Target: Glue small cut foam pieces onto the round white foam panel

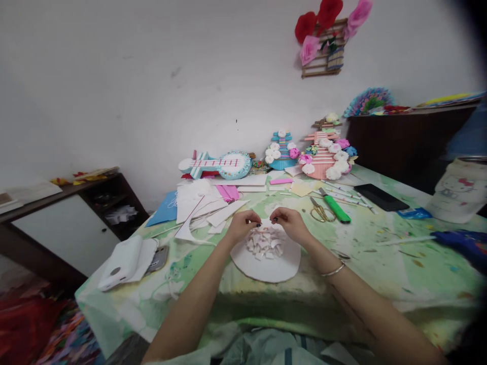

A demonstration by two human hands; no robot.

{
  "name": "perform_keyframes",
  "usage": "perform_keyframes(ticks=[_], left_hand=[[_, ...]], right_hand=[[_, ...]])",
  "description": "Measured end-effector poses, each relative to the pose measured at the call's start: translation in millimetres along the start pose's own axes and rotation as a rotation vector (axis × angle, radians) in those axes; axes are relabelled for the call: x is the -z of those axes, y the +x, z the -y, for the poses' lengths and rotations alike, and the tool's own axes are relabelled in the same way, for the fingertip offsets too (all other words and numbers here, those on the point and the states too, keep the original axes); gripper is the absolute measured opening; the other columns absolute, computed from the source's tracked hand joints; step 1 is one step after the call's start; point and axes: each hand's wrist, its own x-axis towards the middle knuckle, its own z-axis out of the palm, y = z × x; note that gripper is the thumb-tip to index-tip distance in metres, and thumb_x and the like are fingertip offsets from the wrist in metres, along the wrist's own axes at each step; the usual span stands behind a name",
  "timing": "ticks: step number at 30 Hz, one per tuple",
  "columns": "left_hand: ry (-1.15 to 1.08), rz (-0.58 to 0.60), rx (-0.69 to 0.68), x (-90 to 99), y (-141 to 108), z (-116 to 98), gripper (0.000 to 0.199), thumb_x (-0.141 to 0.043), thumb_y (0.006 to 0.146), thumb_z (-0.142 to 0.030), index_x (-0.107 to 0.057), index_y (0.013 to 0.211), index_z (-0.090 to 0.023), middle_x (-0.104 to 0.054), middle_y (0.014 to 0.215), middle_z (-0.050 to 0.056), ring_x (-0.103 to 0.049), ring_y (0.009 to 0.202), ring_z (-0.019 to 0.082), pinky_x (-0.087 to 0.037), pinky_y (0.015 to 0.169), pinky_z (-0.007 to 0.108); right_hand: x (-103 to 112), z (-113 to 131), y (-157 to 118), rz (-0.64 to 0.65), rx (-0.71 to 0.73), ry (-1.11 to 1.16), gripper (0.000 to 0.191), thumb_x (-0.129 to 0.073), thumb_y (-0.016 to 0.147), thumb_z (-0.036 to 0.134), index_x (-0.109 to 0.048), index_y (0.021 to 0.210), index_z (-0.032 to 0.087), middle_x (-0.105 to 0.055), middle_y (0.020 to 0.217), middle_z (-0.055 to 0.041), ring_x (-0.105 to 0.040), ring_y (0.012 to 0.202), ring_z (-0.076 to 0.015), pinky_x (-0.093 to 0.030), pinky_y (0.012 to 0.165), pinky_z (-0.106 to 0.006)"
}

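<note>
A round white card disc point(266, 272) lies near the front edge of the table, on a green-and-white patterned cloth point(201, 266). On the disc sits a loose pile of small white paper pieces point(265, 244). Over its far side, the person's left hand point(243, 226) and right hand point(291, 225) face each other, apart, each with thumb and fingers drawn together in a pinch; whether either grips a scrap cannot be told. A thin silver bracelet point(335, 269) circles the right wrist. Beyond the disc, to the right, gold-handled scissors point(322, 211) lie beside a bright green cutter point(337, 207), with a black phone point(381, 196) farther right. Cut white paper point(194, 200) spreads beyond the left hand. At the back stand a blue flowered craft point(282, 154) and a pink flowered one point(323, 165).
</note>
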Motion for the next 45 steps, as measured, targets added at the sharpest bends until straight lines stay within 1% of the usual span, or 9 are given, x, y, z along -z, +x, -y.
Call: perform_keyframes(ticks=[4, 9, 19, 26, 30, 33, 36, 42, 45], left_hand=[[-0.153, -0.048, 0.055, -1.1, -4, 13, 0.013, -0.057, 0.065, -0.012, -0.066, 0.074, -0.013, -0.071, 0.075, 0.007, -0.064, 0.072, 0.017, -0.045, 0.063, 0.025], [-0.374, -0.087, 0.096, 1.5, -5, 26, 0.015, -0.064, 0.064, -0.019, -0.063, 0.077, -0.012, -0.071, 0.076, 0.008, -0.067, 0.076, 0.019, -0.050, 0.071, 0.030], [-0.623, 0.000, 0.088, 2.8, -11, 15, 0.020, -0.069, 0.062, -0.018, -0.064, 0.080, -0.011, -0.071, 0.080, 0.008, -0.068, 0.077, 0.022, -0.052, 0.075, 0.034], [-0.682, 0.069, 0.076, -0.9, -14, 13, 0.025, -0.073, 0.059, -0.018, -0.065, 0.081, -0.010, -0.071, 0.083, 0.010, -0.068, 0.081, 0.024, -0.052, 0.074, 0.035], [-0.689, 0.039, 0.061, -4.6, -12, 15, 0.028, -0.076, 0.058, -0.019, -0.063, 0.081, -0.010, -0.070, 0.079, 0.008, -0.067, 0.075, 0.020, -0.052, 0.072, 0.033], [-0.683, -0.027, 0.040, -10.1, -10, 15, 0.035, -0.077, 0.056, -0.018, -0.062, 0.087, -0.012, -0.068, 0.075, 0.004, -0.065, 0.072, 0.016, -0.051, 0.071, 0.030], [-0.680, -0.071, 0.020, -16.2, -8, 14, 0.041, -0.078, 0.054, -0.016, -0.060, 0.092, -0.013, -0.065, 0.071, 0.001, -0.063, 0.070, 0.014, -0.050, 0.070, 0.027], [-0.671, -0.068, 0.036, -20.1, -12, 8, 0.039, -0.079, 0.054, -0.023, -0.061, 0.087, -0.012, -0.065, 0.073, 0.004, -0.063, 0.069, 0.015, -0.050, 0.065, 0.026], [-0.635, -0.086, 0.079, -20.4, -13, 7, 0.038, -0.077, 0.054, -0.027, -0.061, 0.085, -0.012, -0.065, 0.074, 0.005, -0.064, 0.070, 0.017, -0.052, 0.066, 0.031]], right_hand=[[2, -13, 2, -0.086, -0.069, 0.046, 0.023, -0.040, 0.062, 0.007, -0.059, 0.070, 0.017, -0.063, 0.068, -0.0008, -0.062, 0.061, -0.0133, -0.046, 0.061, -0.025], [2, -18, 2, -0.103, -0.089, 0.044, 0.023, -0.041, 0.061, 0.007, -0.060, 0.068, 0.018, -0.062, 0.065, 0.0002, -0.062, 0.057, -0.0131, -0.046, 0.057, -0.024], [1, -19, 1, -0.113, -0.069, 0.008, 0.023, -0.042, 0.062, 0.006, -0.060, 0.068, 0.019, -0.062, 0.062, 0.0016, -0.062, 0.054, -0.0121, -0.045, 0.056, -0.023], [1, -3, -3, -0.033, 0.049, -0.010, 0.016, -0.048, 0.070, 0.011, -0.062, 0.076, 0.018, -0.065, 0.070, -0.0011, -0.061, 0.063, -0.0136, -0.045, 0.059, -0.025], [-2, 18, -9, 0.085, 0.192, -0.040, 0.014, -0.057, 0.078, 0.024, -0.065, 0.087, 0.020, -0.067, 0.084, -0.0033, -0.060, 0.079, -0.0162, -0.045, 0.069, -0.028], [-9, 28, -12, 0.099, 0.269, -0.077, 0.017, -0.062, 0.076, 0.029, -0.064, 0.091, 0.021, -0.065, 0.090, -0.0055, -0.056, 0.089, -0.0193, -0.042, 0.080, -0.033], [-16, 31, -13, 0.062, 0.285, -0.109, 0.012, -0.063, 0.075, 0.027, -0.059, 0.083, 0.019, -0.060, 0.082, -0.0055, -0.054, 0.081, -0.0193, -0.042, 0.073, -0.033], [-17, 25, -13, 0.043, 0.288, -0.099, 0.004, -0.059, 0.073, 0.017, -0.056, 0.073, 0.019, -0.054, 0.070, -0.0005, -0.052, 0.065, -0.0138, -0.041, 0.060, -0.026], [-14, 22, -13, 0.043, 0.281, -0.095, 0.012, -0.055, 0.068, 0.009, -0.060, 0.073, 0.019, -0.057, 0.071, -0.0008, -0.054, 0.065, -0.0132, -0.043, 0.060, -0.025]])
